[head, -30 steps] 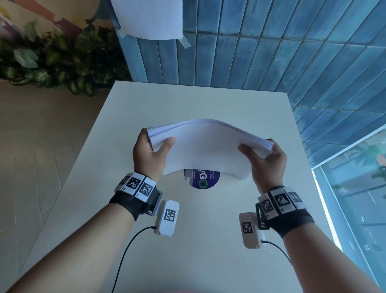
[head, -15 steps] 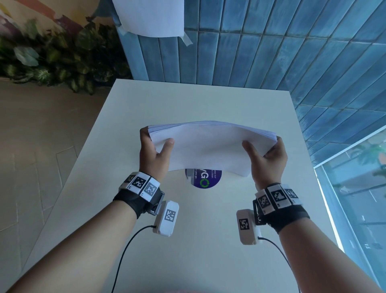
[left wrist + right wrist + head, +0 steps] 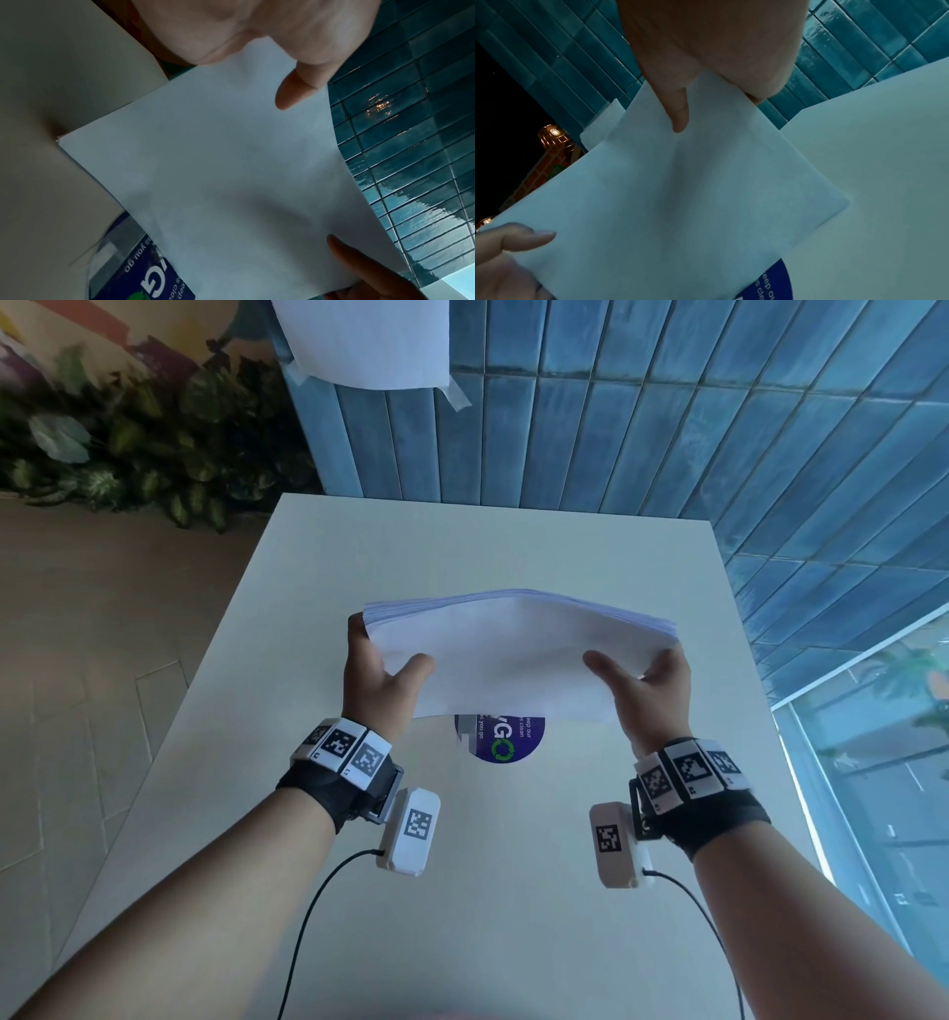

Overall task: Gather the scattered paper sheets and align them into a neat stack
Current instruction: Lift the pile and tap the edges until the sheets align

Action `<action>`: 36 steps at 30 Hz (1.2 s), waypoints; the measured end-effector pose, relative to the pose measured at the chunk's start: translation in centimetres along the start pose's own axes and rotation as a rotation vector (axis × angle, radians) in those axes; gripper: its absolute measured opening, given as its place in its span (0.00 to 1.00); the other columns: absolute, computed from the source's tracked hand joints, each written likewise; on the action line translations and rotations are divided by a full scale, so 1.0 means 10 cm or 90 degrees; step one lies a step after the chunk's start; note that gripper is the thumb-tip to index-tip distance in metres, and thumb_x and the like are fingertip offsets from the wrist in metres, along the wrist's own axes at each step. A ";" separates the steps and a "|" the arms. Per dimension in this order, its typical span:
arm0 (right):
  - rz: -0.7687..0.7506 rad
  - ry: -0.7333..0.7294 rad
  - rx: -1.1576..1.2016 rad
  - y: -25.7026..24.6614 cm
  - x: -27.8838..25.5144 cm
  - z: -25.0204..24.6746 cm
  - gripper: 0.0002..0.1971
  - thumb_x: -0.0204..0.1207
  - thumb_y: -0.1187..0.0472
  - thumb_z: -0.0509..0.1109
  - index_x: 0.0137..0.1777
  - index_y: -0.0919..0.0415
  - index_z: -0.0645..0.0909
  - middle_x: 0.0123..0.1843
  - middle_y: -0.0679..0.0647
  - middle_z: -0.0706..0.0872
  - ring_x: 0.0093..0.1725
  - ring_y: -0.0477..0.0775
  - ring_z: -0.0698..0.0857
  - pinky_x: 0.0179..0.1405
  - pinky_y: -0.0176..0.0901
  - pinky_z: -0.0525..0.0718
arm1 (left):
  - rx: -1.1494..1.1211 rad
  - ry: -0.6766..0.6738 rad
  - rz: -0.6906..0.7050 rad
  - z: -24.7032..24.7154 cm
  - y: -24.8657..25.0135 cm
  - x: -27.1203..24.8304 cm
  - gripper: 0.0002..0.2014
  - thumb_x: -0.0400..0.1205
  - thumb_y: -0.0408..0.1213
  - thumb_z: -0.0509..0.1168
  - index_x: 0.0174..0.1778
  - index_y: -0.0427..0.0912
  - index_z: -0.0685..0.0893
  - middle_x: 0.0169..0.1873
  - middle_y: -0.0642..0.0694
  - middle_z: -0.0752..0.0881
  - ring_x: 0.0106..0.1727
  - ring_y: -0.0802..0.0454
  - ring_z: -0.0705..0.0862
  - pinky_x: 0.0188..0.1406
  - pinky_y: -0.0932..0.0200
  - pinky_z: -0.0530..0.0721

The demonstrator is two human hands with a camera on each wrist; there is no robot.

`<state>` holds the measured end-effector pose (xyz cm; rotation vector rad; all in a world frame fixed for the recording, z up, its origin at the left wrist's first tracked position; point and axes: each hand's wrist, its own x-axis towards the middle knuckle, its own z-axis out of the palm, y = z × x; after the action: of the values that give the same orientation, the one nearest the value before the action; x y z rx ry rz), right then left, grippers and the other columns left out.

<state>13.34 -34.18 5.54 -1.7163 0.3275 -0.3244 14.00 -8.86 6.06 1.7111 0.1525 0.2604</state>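
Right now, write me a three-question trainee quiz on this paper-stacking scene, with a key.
1. True or false: the paper stack lies flat on the table.
2. Which holds the stack? A) left hand only B) right hand only C) both hands
3. Fill in: the stack partly hides a round blue ____ on the table.

Key: 1 false, it stands on its lower edge, bowed, held at both ends. 2 C. 3 sticker.

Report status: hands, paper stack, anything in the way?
Left hand and right hand gripping paper stack ends. Stack gathered, standing on table. Nothing obstructing.
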 end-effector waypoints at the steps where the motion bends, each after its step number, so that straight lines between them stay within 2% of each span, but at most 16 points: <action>1: -0.003 0.003 -0.006 0.00 0.00 -0.01 0.12 0.66 0.70 0.80 0.45 0.62 0.80 0.30 0.35 0.83 0.28 0.28 0.81 0.30 0.18 0.75 | 0.001 -0.003 0.001 0.00 0.00 0.00 0.25 0.68 0.28 0.69 0.61 0.44 0.74 0.51 0.59 0.83 0.52 0.66 0.83 0.61 0.60 0.78; 2: -0.007 0.005 -0.009 0.01 0.00 -0.01 0.12 0.66 0.69 0.80 0.45 0.62 0.80 0.30 0.35 0.83 0.28 0.28 0.81 0.31 0.19 0.75 | 0.002 -0.005 0.002 0.00 0.00 0.01 0.25 0.68 0.28 0.70 0.61 0.44 0.75 0.51 0.58 0.84 0.53 0.64 0.84 0.62 0.58 0.79; 3: -0.010 0.008 -0.007 0.02 0.00 -0.01 0.13 0.66 0.68 0.81 0.47 0.64 0.82 0.34 0.37 0.85 0.30 0.29 0.83 0.33 0.20 0.77 | 0.002 -0.003 -0.001 0.00 0.00 0.02 0.25 0.67 0.29 0.70 0.61 0.44 0.76 0.51 0.57 0.85 0.54 0.61 0.84 0.64 0.55 0.80; 5: -0.010 0.018 0.001 0.02 0.00 -0.01 0.17 0.66 0.66 0.81 0.53 0.66 0.83 0.41 0.46 0.88 0.34 0.31 0.85 0.36 0.25 0.81 | -0.006 0.008 -0.015 -0.01 -0.01 0.04 0.22 0.68 0.31 0.70 0.59 0.44 0.78 0.51 0.52 0.87 0.57 0.52 0.86 0.67 0.45 0.81; 7: -0.010 0.024 0.011 0.01 0.00 -0.02 0.17 0.66 0.66 0.81 0.54 0.66 0.83 0.41 0.46 0.88 0.34 0.31 0.85 0.36 0.25 0.81 | -0.010 0.010 -0.018 -0.04 -0.01 0.06 0.20 0.69 0.33 0.70 0.57 0.42 0.79 0.52 0.45 0.88 0.57 0.45 0.86 0.65 0.38 0.81; 11: -0.019 0.022 0.007 0.00 -0.01 -0.04 0.16 0.66 0.66 0.81 0.52 0.63 0.82 0.39 0.45 0.87 0.34 0.32 0.85 0.36 0.27 0.82 | 0.005 0.002 -0.008 -0.06 -0.03 0.08 0.21 0.69 0.38 0.71 0.59 0.41 0.79 0.55 0.42 0.88 0.59 0.43 0.86 0.65 0.36 0.80; 14: -0.004 0.023 -0.001 0.08 -0.07 -0.04 0.19 0.64 0.68 0.82 0.55 0.65 0.82 0.44 0.50 0.89 0.41 0.40 0.88 0.42 0.31 0.85 | 0.027 -0.015 -0.026 -0.07 -0.09 0.03 0.25 0.67 0.40 0.72 0.61 0.44 0.77 0.57 0.43 0.86 0.62 0.46 0.85 0.67 0.37 0.79; 16: 0.010 0.020 0.001 0.13 -0.11 -0.03 0.20 0.64 0.69 0.82 0.56 0.65 0.82 0.46 0.51 0.90 0.45 0.46 0.89 0.46 0.35 0.86 | 0.040 -0.026 -0.032 -0.06 -0.14 0.01 0.27 0.68 0.41 0.73 0.64 0.41 0.77 0.58 0.43 0.86 0.62 0.47 0.85 0.68 0.38 0.79; 18: 0.014 0.020 0.002 0.14 -0.12 -0.02 0.19 0.64 0.69 0.81 0.54 0.63 0.83 0.44 0.48 0.89 0.42 0.40 0.89 0.46 0.36 0.86 | 0.050 -0.023 -0.027 -0.05 -0.16 0.01 0.26 0.70 0.41 0.72 0.64 0.39 0.77 0.57 0.43 0.87 0.61 0.48 0.86 0.66 0.40 0.80; 21: -0.002 0.038 0.013 0.09 -0.09 -0.01 0.18 0.65 0.69 0.81 0.54 0.66 0.84 0.43 0.50 0.89 0.39 0.36 0.88 0.43 0.32 0.85 | 0.046 -0.010 0.004 -0.06 -0.13 0.04 0.24 0.72 0.40 0.72 0.64 0.38 0.78 0.57 0.43 0.87 0.61 0.49 0.86 0.66 0.43 0.81; 23: -0.008 0.038 0.021 0.08 -0.07 -0.02 0.18 0.65 0.69 0.81 0.54 0.67 0.84 0.44 0.51 0.90 0.40 0.39 0.89 0.43 0.31 0.85 | 0.047 -0.008 0.020 -0.07 -0.15 0.05 0.23 0.73 0.38 0.72 0.63 0.36 0.78 0.57 0.42 0.87 0.61 0.49 0.86 0.66 0.46 0.81; 25: 0.004 0.024 0.018 0.13 -0.09 -0.02 0.19 0.64 0.70 0.81 0.55 0.66 0.83 0.45 0.52 0.90 0.43 0.44 0.89 0.44 0.30 0.86 | 0.052 -0.016 0.000 -0.07 -0.22 0.03 0.24 0.72 0.38 0.72 0.64 0.37 0.78 0.57 0.42 0.87 0.60 0.49 0.86 0.66 0.47 0.81; 28: 0.028 0.012 -0.014 0.24 -0.13 -0.01 0.19 0.65 0.70 0.80 0.56 0.67 0.83 0.48 0.56 0.90 0.45 0.52 0.89 0.40 0.24 0.83 | 0.089 -0.022 -0.029 -0.05 -0.33 -0.03 0.23 0.73 0.37 0.73 0.64 0.37 0.78 0.57 0.44 0.87 0.59 0.51 0.86 0.65 0.51 0.81; 30: 0.033 0.011 -0.029 0.27 -0.13 -0.01 0.18 0.66 0.69 0.80 0.56 0.69 0.83 0.48 0.57 0.90 0.45 0.52 0.88 0.38 0.21 0.81 | 0.101 -0.019 -0.033 -0.04 -0.36 -0.03 0.21 0.74 0.36 0.73 0.62 0.37 0.79 0.55 0.44 0.88 0.57 0.51 0.86 0.63 0.55 0.81; 33: 0.036 0.010 -0.025 0.27 -0.11 -0.01 0.18 0.66 0.69 0.80 0.56 0.68 0.83 0.47 0.55 0.89 0.44 0.44 0.88 0.39 0.22 0.81 | 0.097 -0.020 -0.035 -0.06 -0.37 0.00 0.22 0.73 0.41 0.72 0.62 0.37 0.79 0.55 0.44 0.88 0.56 0.52 0.86 0.61 0.60 0.81; 36: 0.048 0.004 -0.035 0.30 -0.13 -0.01 0.17 0.67 0.69 0.80 0.55 0.66 0.83 0.46 0.53 0.89 0.44 0.41 0.87 0.39 0.21 0.81 | 0.113 -0.028 -0.045 -0.08 -0.42 -0.01 0.20 0.76 0.36 0.73 0.62 0.37 0.79 0.54 0.47 0.87 0.53 0.61 0.85 0.55 0.74 0.78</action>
<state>12.03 -34.29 2.52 -1.7526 0.4079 -0.2690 13.89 -7.50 2.04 1.8816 0.2089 0.1604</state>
